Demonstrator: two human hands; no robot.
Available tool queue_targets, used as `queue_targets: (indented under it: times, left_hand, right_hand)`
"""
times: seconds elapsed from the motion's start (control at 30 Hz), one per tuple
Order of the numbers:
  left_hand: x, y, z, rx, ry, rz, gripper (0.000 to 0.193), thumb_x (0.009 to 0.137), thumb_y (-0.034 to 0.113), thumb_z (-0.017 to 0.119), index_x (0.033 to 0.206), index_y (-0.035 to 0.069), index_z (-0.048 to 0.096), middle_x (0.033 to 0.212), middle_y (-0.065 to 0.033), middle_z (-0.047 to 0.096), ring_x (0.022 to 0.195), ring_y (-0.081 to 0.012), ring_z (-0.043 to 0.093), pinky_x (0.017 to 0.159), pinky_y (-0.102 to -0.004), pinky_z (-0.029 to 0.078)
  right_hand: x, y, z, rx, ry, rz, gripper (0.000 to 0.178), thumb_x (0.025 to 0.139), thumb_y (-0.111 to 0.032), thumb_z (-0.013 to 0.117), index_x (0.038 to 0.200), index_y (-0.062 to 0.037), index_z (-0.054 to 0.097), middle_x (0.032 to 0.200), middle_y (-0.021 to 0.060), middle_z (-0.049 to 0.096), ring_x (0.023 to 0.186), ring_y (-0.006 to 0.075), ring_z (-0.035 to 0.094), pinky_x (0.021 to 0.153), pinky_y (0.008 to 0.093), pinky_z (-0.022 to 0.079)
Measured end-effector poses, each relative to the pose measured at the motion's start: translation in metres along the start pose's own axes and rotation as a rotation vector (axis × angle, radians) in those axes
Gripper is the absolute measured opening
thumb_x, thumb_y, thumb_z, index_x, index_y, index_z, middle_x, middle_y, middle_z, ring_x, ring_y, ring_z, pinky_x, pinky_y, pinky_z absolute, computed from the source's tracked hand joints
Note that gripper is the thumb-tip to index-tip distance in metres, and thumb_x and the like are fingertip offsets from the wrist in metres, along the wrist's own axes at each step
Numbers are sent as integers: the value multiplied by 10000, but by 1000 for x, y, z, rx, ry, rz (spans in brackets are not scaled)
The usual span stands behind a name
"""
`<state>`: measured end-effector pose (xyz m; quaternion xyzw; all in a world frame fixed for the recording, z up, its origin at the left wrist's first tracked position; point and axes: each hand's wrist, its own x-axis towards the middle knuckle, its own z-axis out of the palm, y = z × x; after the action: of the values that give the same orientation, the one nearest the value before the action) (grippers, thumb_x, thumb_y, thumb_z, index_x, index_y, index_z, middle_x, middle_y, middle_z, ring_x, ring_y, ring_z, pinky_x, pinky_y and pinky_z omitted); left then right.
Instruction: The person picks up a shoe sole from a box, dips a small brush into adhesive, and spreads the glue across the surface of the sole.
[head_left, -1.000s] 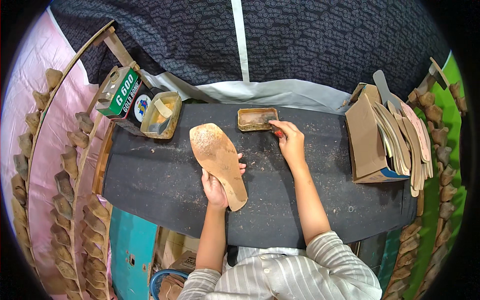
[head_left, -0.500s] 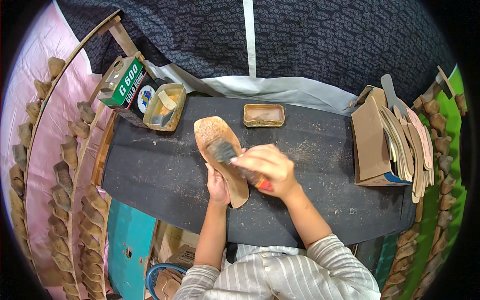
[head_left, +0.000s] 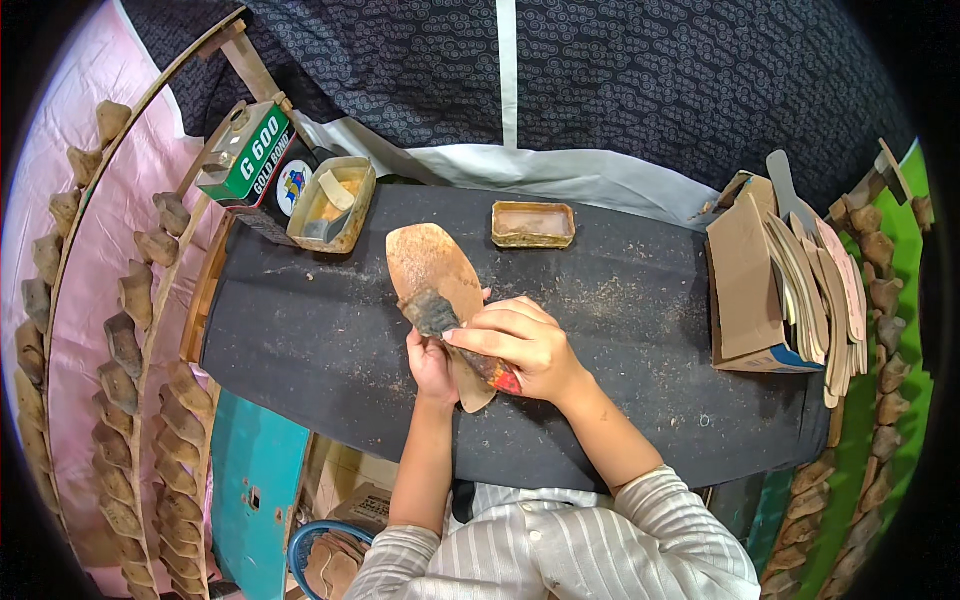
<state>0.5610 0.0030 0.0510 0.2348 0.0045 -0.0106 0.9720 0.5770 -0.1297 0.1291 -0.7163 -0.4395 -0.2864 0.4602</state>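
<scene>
Over the middle of the dark-clothed table I hold a tan shoe insole (head_left: 436,262), its wide end pointing away from me. My left hand (head_left: 432,368) grips it from below by its narrow middle, thumb at the left edge. In my right hand (head_left: 530,347) is a brush (head_left: 500,376) with dark bristles and a red-marked handle. Its bristles press on the insole's upper face near the middle. The wide end looks damp and speckled. Part of the narrow end is hidden under the brush and my right hand.
A small shallow tray (head_left: 533,207) lies beyond the insole. At back left stand a green-and-black can (head_left: 262,165) and a tub (head_left: 352,232) with scrapers. A cardboard box (head_left: 740,285) of flat sole pieces is at right. Shoe lasts line racks (head_left: 122,345) on both sides. Crumbs litter the cloth.
The brush has moved slightly left and toward me across the insole, from its upper middle to nearer my left thumb. My left hand keeps its grip on the insole.
</scene>
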Motion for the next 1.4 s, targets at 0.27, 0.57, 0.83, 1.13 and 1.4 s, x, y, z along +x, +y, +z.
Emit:
queue_targets:
  times: [0.27,0.57,0.83,1.13,1.4]
  left_hand:
    - [2,9,4,53,-138,78,633,933,421,134,1334,-3,380,1303,-248,471,1063,-314,567,942,-410,453]
    - [0,10,9,79,-10,97,684,928,488,134,1347,-5,354,1262,-217,504,985,-285,585,895,-398,478]
    - [2,9,4,108,15,148,680,923,505,167,1346,6,355,1279,-219,485,956,-279,590,876,-405,489]
    - [5,11,-10,-122,-7,108,679,917,528,212,1355,29,354,1283,-220,469,957,-299,566,873,-426,484]
    - [5,10,-9,-114,-42,120,712,911,560,232,1353,16,358,1305,-199,460,970,-285,565,880,-397,482]
  right_hand:
    - [-4,9,-11,104,-201,-14,340,616,-112,708,956,-102,699,851,35,634,798,211,612,709,335,477]
    - [-3,6,-6,125,-172,2,370,581,-20,658,940,-105,681,824,41,608,766,229,594,727,347,487]
    - [-2,1,-8,198,-214,39,349,581,4,625,908,-113,651,792,43,584,761,261,585,769,364,491]
    - [-3,6,-14,188,-363,69,372,563,-33,684,931,-88,690,857,55,637,790,246,602,758,354,493]
    - [-3,4,-4,252,-236,65,423,548,61,611,934,-93,689,859,61,635,777,259,591,735,353,494]
